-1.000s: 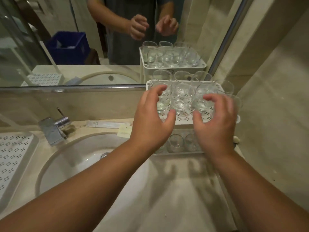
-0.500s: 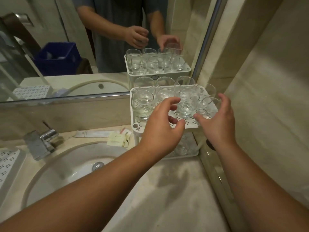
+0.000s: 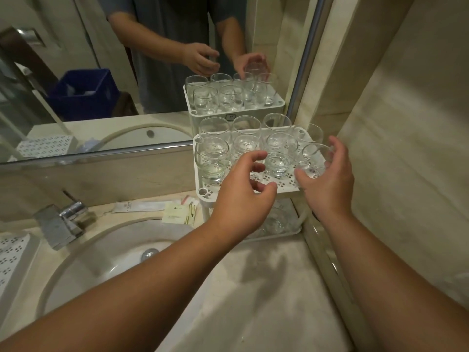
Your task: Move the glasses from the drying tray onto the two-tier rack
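Over rack (image 3: pixel 286 187) top tier: left hand (image 3: pixel 243 199) fingers loosely curled, empty; right hand (image 3: pixel 330 184) fingers cupping glass (image 3: pixel 314 161).

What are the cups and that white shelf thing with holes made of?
The cups look like clear, shiny glass: you can see right through them, and light glints on them. The white shelf looks like matte plastic, smooth and evenly white with neat punched holes, though painted metal can't be ruled out.

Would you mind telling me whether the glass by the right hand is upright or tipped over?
Upright. The glass stands on the rack's top tier, rim up, with the right hand curled around it.
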`<state>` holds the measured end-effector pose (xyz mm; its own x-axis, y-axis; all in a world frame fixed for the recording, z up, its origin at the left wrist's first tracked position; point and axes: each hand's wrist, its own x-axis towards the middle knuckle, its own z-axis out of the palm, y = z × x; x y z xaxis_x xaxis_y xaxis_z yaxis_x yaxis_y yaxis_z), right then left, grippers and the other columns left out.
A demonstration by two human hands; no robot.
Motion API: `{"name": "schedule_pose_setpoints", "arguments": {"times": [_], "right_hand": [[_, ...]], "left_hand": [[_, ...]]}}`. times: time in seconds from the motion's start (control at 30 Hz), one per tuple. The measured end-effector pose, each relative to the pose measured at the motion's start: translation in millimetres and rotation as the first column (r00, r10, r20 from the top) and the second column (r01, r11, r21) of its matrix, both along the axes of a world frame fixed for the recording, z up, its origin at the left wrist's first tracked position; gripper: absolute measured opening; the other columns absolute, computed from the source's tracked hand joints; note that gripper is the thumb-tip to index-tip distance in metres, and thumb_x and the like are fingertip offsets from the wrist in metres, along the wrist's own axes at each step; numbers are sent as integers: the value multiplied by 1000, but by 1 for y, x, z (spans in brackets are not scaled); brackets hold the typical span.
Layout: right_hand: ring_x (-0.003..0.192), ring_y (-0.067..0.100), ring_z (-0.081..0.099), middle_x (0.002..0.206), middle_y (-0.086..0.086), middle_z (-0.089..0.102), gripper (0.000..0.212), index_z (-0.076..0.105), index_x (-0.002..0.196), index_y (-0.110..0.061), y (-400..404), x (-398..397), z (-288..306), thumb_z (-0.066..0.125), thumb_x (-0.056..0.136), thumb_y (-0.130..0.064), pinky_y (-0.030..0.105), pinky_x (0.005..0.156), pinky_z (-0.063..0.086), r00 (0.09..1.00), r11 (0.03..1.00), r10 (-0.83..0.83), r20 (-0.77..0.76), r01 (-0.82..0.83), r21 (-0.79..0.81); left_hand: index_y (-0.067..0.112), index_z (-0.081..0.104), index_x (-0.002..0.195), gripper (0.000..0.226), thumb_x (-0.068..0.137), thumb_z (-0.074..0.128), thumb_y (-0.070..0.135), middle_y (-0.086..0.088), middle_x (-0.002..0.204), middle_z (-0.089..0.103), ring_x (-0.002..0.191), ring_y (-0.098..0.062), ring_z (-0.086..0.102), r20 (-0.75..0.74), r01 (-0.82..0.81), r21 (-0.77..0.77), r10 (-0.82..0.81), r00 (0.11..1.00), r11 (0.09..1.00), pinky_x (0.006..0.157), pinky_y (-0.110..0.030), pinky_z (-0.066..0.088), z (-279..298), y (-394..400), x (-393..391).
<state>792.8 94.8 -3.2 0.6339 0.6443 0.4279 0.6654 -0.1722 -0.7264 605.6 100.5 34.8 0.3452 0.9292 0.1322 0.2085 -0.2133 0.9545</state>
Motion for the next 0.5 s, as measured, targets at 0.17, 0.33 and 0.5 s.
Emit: {"name": "schedule_pose_setpoints", "arguments": {"times": [0.17,0.33,0.5], "right_hand": [[123,17,51,135,3,54,86,37,141,-30,-6,-4,10,85,70,-30,41,99,48,999,997,4,-38,-1,79],[117,14,55,131,2,56,83,38,140,-29,-25,-20,26,83,71,-32,34,96,49,999,986,19,-26,-14,164],[110,14,56,128,-3,57,86,38,142,-27,-51,-47,27,84,70,-33,40,91,50,999,984,53,-14,-49,172]], "left_hand": [[38,49,130,48,89,68,20,18,114,57,80,0,62,9,21,-14,-21,1000,1000,63,-11,49,2,-2,1],[38,49,129,50,88,68,17,17,116,57,83,-4,64,21,35,13,-35,999,999,63,-12,49,1,-6,-1],[40,48,132,57,85,70,16,13,120,57,90,-8,64,-9,45,67,-44,999,997,72,-25,57,-6,-11,-8]]}}
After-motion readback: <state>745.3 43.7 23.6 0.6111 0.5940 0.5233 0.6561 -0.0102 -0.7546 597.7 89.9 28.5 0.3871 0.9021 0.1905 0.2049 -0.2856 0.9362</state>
